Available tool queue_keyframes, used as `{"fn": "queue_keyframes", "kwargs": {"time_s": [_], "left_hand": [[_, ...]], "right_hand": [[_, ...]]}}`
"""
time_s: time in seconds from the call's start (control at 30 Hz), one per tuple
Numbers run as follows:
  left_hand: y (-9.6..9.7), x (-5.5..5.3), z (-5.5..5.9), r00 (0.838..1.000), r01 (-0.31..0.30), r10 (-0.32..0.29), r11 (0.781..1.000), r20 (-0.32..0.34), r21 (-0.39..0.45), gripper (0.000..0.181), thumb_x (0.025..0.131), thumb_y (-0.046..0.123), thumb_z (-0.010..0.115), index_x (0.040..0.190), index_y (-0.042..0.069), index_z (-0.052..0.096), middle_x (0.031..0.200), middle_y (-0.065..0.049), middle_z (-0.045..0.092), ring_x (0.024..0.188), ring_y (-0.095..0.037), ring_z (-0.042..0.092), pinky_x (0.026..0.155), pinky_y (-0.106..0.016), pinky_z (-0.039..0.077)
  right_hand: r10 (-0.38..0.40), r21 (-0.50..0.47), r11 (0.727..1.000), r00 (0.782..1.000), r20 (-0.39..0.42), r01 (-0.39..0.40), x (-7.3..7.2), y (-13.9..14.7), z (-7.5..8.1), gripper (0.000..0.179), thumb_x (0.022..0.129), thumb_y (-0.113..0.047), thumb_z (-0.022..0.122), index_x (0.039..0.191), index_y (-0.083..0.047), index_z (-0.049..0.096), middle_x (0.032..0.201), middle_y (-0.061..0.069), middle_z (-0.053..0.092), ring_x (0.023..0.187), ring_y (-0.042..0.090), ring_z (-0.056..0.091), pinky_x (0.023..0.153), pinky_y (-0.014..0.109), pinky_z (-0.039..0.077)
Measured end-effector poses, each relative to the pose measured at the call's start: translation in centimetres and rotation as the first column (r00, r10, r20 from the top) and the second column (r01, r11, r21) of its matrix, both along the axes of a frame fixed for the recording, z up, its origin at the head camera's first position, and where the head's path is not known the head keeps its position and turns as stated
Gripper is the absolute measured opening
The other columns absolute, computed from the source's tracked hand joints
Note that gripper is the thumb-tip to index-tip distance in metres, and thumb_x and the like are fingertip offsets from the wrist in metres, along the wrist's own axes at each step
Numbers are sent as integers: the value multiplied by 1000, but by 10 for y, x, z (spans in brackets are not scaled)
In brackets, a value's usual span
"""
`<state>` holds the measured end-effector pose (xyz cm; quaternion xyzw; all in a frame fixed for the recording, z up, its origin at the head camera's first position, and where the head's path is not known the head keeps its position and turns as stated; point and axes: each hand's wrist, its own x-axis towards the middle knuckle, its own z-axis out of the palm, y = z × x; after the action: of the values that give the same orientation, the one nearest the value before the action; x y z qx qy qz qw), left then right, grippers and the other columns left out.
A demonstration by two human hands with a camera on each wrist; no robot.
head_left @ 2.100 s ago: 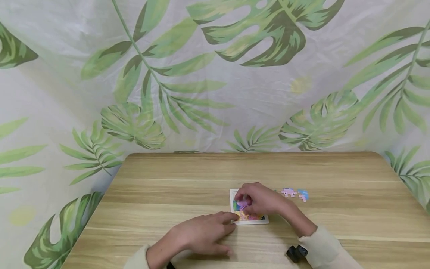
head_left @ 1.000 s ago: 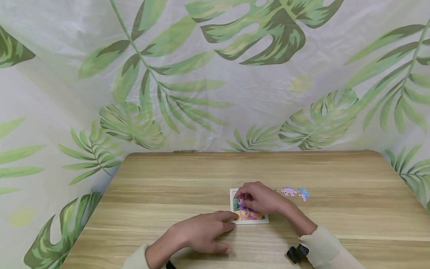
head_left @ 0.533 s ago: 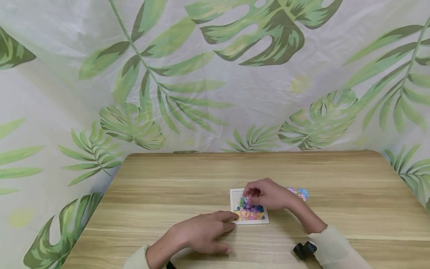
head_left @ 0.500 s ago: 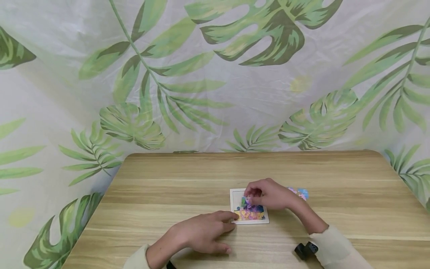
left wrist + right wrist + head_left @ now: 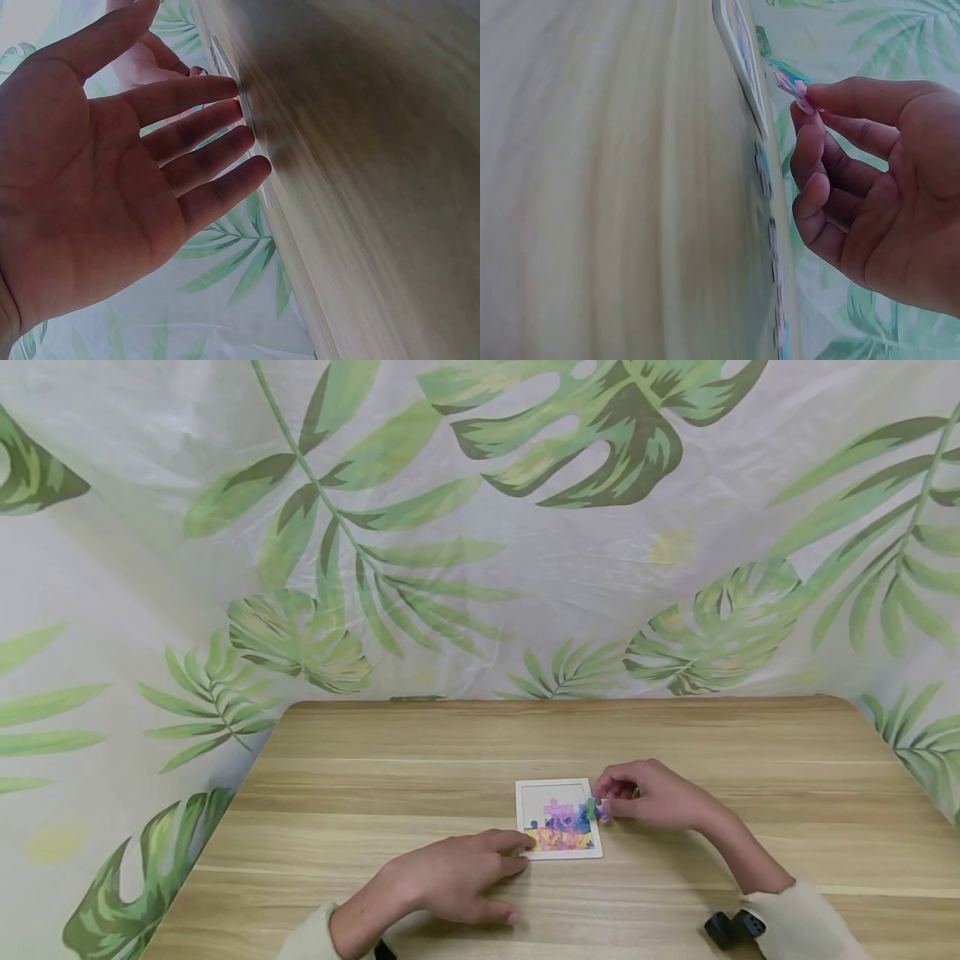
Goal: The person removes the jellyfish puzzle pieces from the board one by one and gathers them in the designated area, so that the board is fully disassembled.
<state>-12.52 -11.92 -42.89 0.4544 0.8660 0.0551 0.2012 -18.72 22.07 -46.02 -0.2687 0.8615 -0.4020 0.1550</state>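
In the head view a white-framed jigsaw puzzle board (image 5: pixel 537 796) lies on the table. Fitted pieces (image 5: pixel 564 828) in yellow, pink and blue fill its lower part; the upper part is bare and pale. My right hand (image 5: pixel 658 796) is just right of the board. Its thumb and index finger pinch a green, blue and pink puzzle piece (image 5: pixel 789 81), held clear of the table in the right wrist view. My left hand (image 5: pixel 455 874) lies palm down with extended fingers, fingertips on the board's lower left corner. In the left wrist view those fingertips (image 5: pixel 238 111) meet the board's edge.
Loose puzzle pieces (image 5: pixel 763 169) lie in a row on the table beyond the board in the right wrist view; my right hand hides them in the head view. A leaf-patterned curtain (image 5: pixel 450 568) hangs behind the wooden table (image 5: pixel 390 777). A black device (image 5: pixel 735 928) sits at the right cuff.
My right hand has moved right off the board, with the puzzle piece still pinched, uncovering pink fitted pieces and now covering the loose ones. The left hand has stayed in place.
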Motion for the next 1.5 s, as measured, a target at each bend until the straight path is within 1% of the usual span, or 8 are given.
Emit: {"fn": "queue_keyframes", "kwargs": {"time_s": [0.23, 0.5, 0.7, 0.8, 0.97, 1.1, 1.33, 1.5], "left_hand": [[0, -2, -1, 1000, -3, 3, 1000, 12, 6, 62, 103, 50, 69, 151, 12, 62, 170, 2, 43, 156, -16, 44, 122, -33, 46], [-2, -6, -2, 998, -13, 12, 1000, 66, 18, 66, 104, 49, 67, 158, 15, 54, 170, 3, 42, 157, -16, 42, 124, -34, 44], [-3, -7, -3, 999, 7, -8, 1000, 45, 21, 62, 104, 50, 67, 156, 16, 58, 169, 2, 43, 156, -16, 44, 121, -34, 47], [-3, -6, -1, 999, -2, 1, 1000, 53, 15, 62, 104, 50, 68, 156, 17, 58, 169, 4, 42, 156, -15, 43, 122, -33, 46], [-4, -7, 0, 998, 5, -6, 1000, 56, 21, 63, 104, 50, 68, 155, 16, 58, 169, 3, 43, 156, -16, 43, 122, -34, 46], [-4, -8, -2, 999, 15, -17, 999, 49, 32, 62, 104, 49, 68, 155, 15, 59, 168, 2, 44, 155, -17, 44, 121, -34, 47], [-3, -7, 0, 998, -8, 7, 1000, 68, 19, 63, 103, 50, 69, 155, 17, 59, 169, 5, 42, 156, -14, 43, 122, -33, 46], [-3, -6, 0, 998, -6, 5, 1000, 61, 18, 63, 103, 50, 69, 155, 17, 59, 168, 5, 43, 155, -14, 44, 121, -33, 46]], "right_hand": [[-24, -3, 1000, 1000, 5, 24, 7, 20, -2, 12, 101, -11, 71, 111, -11, 77, 95, -4, 74, 85, 4, 64, 73, 22, 54], [6, -2, 1000, 1000, -12, -6, 12, 35, -2, 13, 102, -11, 71, 113, -8, 77, 100, -3, 78, 85, 0, 61, 75, 21, 54], [7, 30, 1000, 1000, -11, -7, 14, 32, -1, 10, 100, -9, 72, 109, -8, 77, 95, -5, 77, 82, -1, 62, 74, 21, 55], [9, 50, 999, 1000, -19, -8, 14, 28, 0, 7, 98, -7, 74, 105, -9, 76, 91, -6, 74, 80, -1, 61, 72, 21, 55], [1, 84, 996, 1000, -30, 2, 14, 24, -1, 6, 97, -7, 75, 102, -12, 75, 86, -9, 70, 76, 0, 57, 68, 21, 52], [-11, 100, 995, 999, -32, 14, 14, 22, -1, 7, 97, -7, 75, 101, -13, 75, 86, -9, 70, 74, 1, 55, 66, 21, 50], [-25, 115, 993, 999, -35, 29, 14, 21, -2, 8, 98, -5, 74, 100, -14, 75, 89, -8, 72, 74, 1, 55, 65, 21, 50], [-32, 124, 992, 998, -45, 37, 14, 20, -1, 8, 98, -5, 74, 100, -13, 75, 88, -9, 71, 73, 0, 55, 65, 21, 51]]}}
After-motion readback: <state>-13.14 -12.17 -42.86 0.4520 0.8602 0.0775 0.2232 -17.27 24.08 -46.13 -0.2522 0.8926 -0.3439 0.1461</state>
